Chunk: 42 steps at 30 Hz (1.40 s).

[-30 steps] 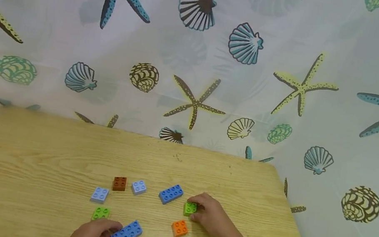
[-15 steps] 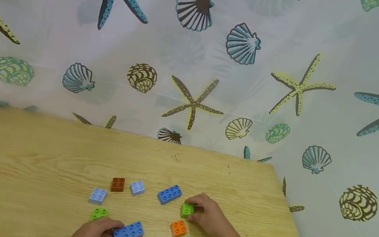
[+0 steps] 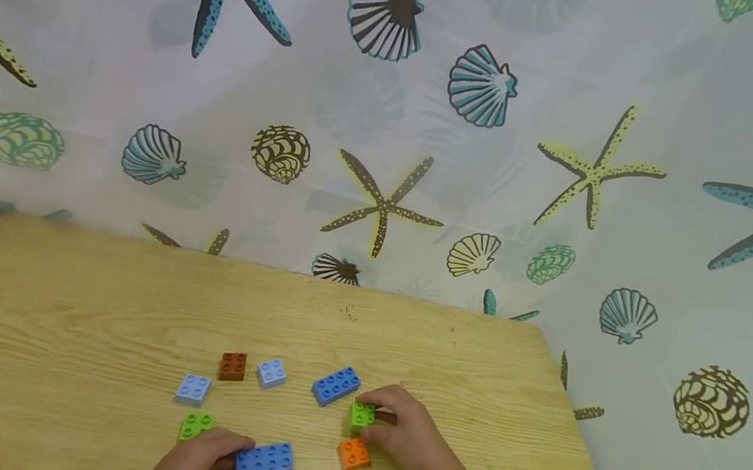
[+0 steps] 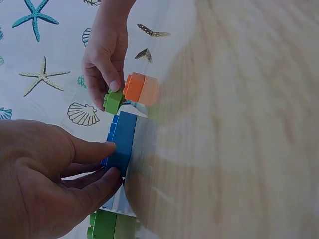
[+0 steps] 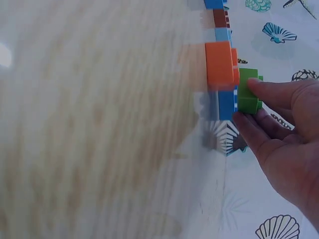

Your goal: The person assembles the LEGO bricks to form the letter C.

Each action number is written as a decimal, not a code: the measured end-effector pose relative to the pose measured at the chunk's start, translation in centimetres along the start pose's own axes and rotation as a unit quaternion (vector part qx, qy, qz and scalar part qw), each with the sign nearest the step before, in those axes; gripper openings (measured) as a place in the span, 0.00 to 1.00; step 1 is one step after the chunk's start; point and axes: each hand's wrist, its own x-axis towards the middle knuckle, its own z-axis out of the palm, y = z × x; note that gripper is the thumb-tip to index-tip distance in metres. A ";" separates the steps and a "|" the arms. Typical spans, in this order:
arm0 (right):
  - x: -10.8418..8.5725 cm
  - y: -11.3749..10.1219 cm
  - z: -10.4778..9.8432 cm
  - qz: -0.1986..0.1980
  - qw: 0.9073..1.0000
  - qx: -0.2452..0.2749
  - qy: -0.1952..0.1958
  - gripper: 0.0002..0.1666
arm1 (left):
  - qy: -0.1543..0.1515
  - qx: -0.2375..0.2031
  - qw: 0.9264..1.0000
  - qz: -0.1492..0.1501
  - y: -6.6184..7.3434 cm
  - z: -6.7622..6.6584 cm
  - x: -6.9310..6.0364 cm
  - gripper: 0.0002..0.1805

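At the near part of the table, the left hand pinches the left end of a long blue brick; in the left wrist view thumb and fingers grip the blue brick. The right hand holds a small green brick between thumb and fingers. In the right wrist view that green brick looks raised off the table. Just below it in the head view lies an orange brick. Another green brick lies beside the left hand, partly covered by it.
Behind the hands lie a second long blue brick, a light blue brick, a brown brick and another light blue brick. The wooden table ends at a patterned cloth at the back and right.
The right hand has moved left with the green brick, closer to the orange one. The left hand has shifted slightly right and turned its blue brick nearer to level.
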 end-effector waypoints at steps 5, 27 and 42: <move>-0.3 -0.8 0.9 -0.003 0.999 0.039 -0.008 0.24 | 0.012 0.003 1.000 0.020 0.1 0.2 0.1 0.21; -1.9 -3.4 3.5 -0.031 0.997 -0.072 -0.014 0.23 | 0.004 0.005 1.000 0.017 1.4 0.8 1.1 0.21; -1.3 -3.3 3.8 -0.037 0.995 -0.091 -0.033 0.23 | 0.031 -0.011 0.998 0.052 1.5 0.9 1.5 0.21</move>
